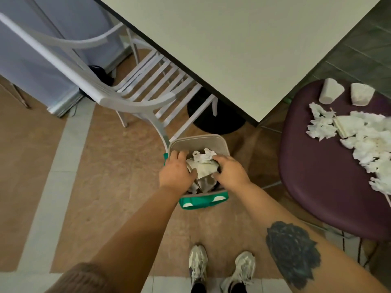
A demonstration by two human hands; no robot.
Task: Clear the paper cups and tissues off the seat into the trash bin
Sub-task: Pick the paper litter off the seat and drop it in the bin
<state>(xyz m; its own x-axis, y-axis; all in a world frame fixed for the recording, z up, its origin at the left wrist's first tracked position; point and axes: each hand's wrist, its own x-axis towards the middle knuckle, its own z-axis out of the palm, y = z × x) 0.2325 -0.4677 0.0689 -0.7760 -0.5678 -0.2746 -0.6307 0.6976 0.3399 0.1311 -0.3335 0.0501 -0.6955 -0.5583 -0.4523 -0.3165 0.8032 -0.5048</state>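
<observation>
Over the floor at centre stands the trash bin [198, 142], a small grey-rimmed tub with a green base, filled with crumpled white tissues [203, 166]. At its left rim the left hand [175, 172] reaches in, fingers curled down over the edge of the paper; whether that grip actually pinches any tissue cannot be told. Just right of it, the right hand [230, 172] has its fingers curled onto the same wad from the other side, grip likewise unclear. Farther right, well apart from both hands, the purple seat [317, 187] carries 2 crushed white paper cups [331, 90] lying side by side near its far edge, and a loose heap of torn tissues [364, 140] along its right side.
</observation>
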